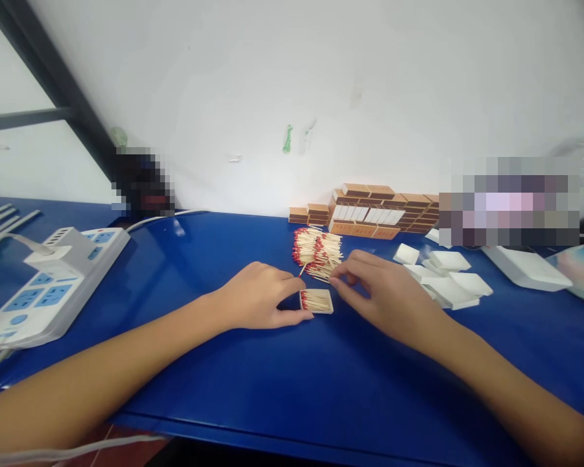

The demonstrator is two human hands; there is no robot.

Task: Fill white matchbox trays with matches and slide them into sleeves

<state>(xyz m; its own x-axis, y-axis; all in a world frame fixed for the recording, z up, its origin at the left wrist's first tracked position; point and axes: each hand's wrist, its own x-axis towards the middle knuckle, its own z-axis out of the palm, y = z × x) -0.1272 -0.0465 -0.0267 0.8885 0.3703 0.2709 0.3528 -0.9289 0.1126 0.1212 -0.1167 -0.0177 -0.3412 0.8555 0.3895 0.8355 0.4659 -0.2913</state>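
A small white matchbox tray [324, 311] lies on the blue table, partly filled with red-tipped matchsticks [316, 299]. My left hand [260, 295] holds it at its left end, with the index finger on the far side and the thumb on the near side. Just beyond the tray is a loose pile of matchsticks [318, 250], mostly with red heads to the left. At the pile's near right edge, my right hand [377, 288] pinches the pale ends of matchsticks between thumb and fingers; how many is hidden.
Brown matchboxes [413, 214] stand stacked against the wall behind the pile. Several white trays [450, 285] lie scattered right of my right hand, near a larger white box [528, 267]. A white power strip [58, 285] with cables occupies the left side of the blue table [292, 376].
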